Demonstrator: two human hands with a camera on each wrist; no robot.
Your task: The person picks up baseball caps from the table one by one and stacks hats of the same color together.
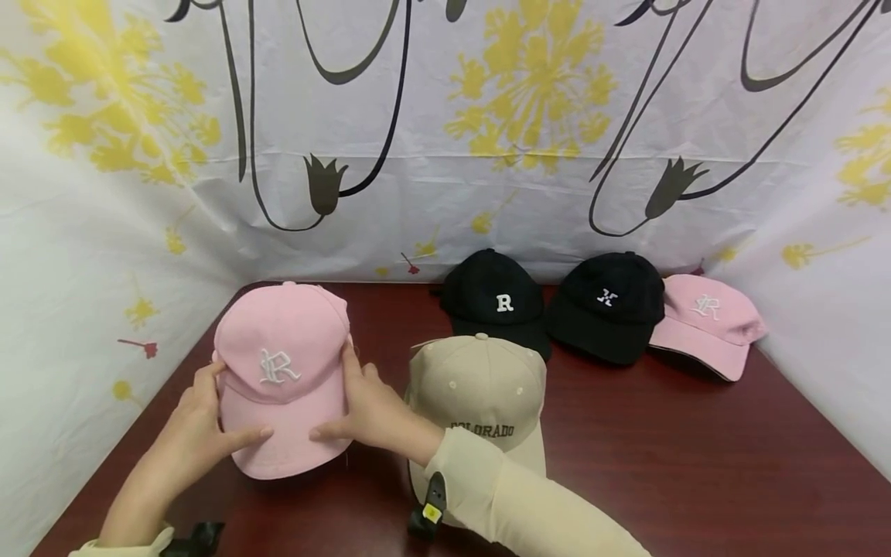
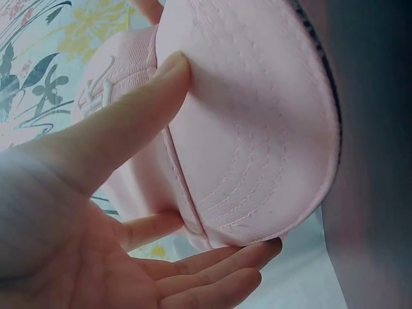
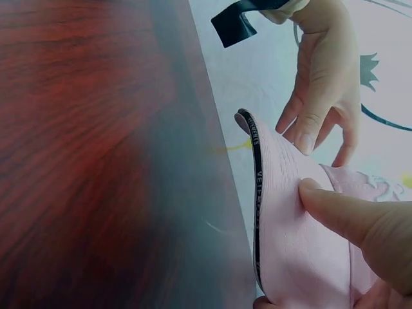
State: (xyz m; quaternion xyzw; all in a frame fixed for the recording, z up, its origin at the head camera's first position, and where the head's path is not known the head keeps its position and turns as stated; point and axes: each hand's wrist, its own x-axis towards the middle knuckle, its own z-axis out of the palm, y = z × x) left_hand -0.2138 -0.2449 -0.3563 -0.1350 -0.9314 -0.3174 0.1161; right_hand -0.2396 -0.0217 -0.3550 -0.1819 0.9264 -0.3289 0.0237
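A pink baseball cap point(image 1: 281, 371) with a white embroidered letter faces me at the left of the table. My left hand point(image 1: 184, 433) holds its left side, the thumb laid on top of the brim point(image 2: 257, 122) and the other fingers along the side and brim edge. From the other side my right hand point(image 1: 372, 402) grips it, thumb on the brim point(image 3: 283, 212); some of those fingers are hidden behind the cap. Beneath my right forearm a beige COLORADO cap point(image 1: 480, 387) is partly covered by the sleeve. Whether the pink cap touches the table cannot be told.
Along the back right of the dark red table point(image 1: 661, 464) sit a black cap with an R point(image 1: 490, 294), another black cap point(image 1: 605, 305) and a second pink cap point(image 1: 710, 321). A patterned white cloth point(image 1: 418, 193) hangs behind and at both sides.
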